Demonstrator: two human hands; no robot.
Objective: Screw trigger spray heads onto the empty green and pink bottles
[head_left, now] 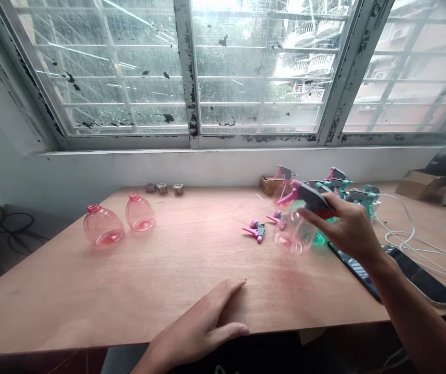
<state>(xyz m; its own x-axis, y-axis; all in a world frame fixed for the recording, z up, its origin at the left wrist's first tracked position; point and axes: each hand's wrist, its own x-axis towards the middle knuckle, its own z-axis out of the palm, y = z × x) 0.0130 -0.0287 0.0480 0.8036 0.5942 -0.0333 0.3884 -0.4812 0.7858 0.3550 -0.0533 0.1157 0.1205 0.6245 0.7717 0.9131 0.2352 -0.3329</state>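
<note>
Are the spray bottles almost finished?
About halfway, it looks like. Done: the back pink bottle and the green sprayers have tops on. In hand: the right hand holds a pink bottle with a spray top. Left: two bare pink bottles and two loose spray tops on the table.

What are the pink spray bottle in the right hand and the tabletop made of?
The pink spray bottle looks like thin, glossy plastic, translucent enough to show things behind it. The tabletop looks like pale wood or plywood, with faint grain and low sheen; coating unclear.
</note>
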